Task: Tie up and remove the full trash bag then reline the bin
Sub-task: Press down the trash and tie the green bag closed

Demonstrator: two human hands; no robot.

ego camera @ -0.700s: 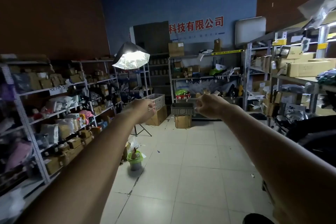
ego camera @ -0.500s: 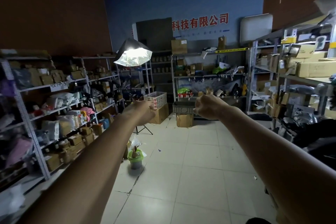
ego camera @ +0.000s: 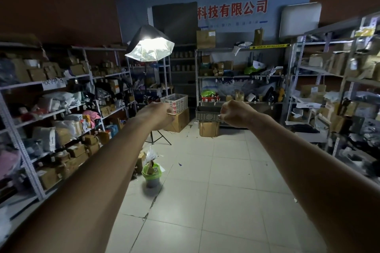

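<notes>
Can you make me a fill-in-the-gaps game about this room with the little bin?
1. The bin stands on the tiled ___.
2. The colour of the bag lining it is ___.
3. The white basket rests on top of a cardboard ___.
4. The umbrella lamp is switched ___.

Missing words: floor, green, box, on.

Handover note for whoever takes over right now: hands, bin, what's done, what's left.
Left hand: stretched out ahead, fingers curled, nothing visible in it.
Right hand: the same, curled, apart from the left.
Bin: on the floor by the left shelving, no hand on it. The green bag is folded over its rim, with trash sticking out of the top.
Done: nothing that shows; the bag is not tied.
Left: tie the bag, lift it out, reline. No fresh liner in view.
</notes>
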